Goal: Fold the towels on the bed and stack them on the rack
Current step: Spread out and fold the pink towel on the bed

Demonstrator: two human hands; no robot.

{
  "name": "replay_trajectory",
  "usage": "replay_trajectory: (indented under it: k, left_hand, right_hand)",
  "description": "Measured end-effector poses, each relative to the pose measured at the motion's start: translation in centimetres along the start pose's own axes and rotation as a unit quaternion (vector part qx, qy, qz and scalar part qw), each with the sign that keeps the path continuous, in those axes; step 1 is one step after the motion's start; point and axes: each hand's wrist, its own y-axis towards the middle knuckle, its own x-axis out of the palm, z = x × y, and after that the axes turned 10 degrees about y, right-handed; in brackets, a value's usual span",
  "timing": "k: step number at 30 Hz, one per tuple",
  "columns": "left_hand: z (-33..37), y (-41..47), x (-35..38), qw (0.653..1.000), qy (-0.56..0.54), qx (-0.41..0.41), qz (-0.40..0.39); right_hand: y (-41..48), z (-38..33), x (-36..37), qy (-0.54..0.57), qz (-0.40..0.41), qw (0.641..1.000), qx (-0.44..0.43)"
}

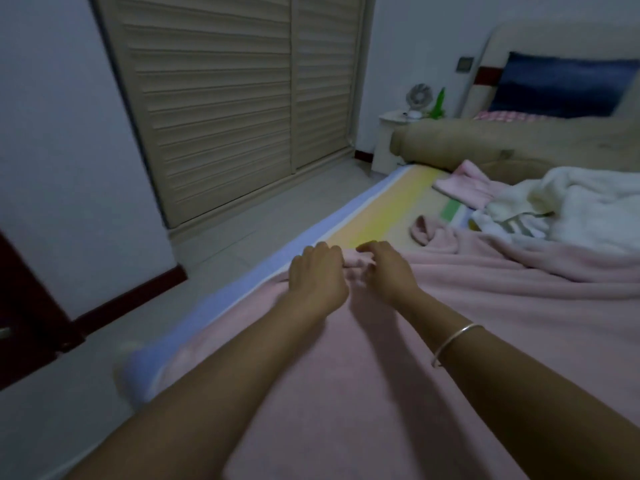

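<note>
The left hand (317, 275) and the right hand (388, 271) lie side by side, fingers curled round the bunched far edge of a large pink towel (398, 368), gripping it. The towel is spread over the near part of the bed, on the striped sheet (381, 206). A thin bracelet (453, 341) circles the right wrist. Farther right, a crumpled white towel (588, 202) lies on the bed beside a smaller pink towel (464, 183). Slatted closet doors (225, 98) stand far left.
</note>
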Motion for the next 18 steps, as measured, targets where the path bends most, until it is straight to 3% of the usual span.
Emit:
replay_trajectory:
  k: [4,8,13,18]
  left_hand:
    - [8.2,6.7,2.4,0.996,-0.076,0.047,-0.007]
    - [14.3,13.1,4.7,0.996,-0.079,0.044,-0.021]
    - [19.3,20.4,8.8,0.994,-0.091,-0.012,-0.061]
    - [22.9,25.9,11.8,0.980,-0.122,-0.121,-0.096]
  right_hand:
    - [1.0,8.6,-8.1,-0.099,0.043,0.993,0.054]
    - [2.8,16.1,-13.6,-0.168,0.042,0.979,0.109]
    - [6.5,22.3,-15.4,-0.210,0.035,0.969,0.125]
    - [9.9,26.2,-14.9,-0.252,0.006,0.957,0.142]
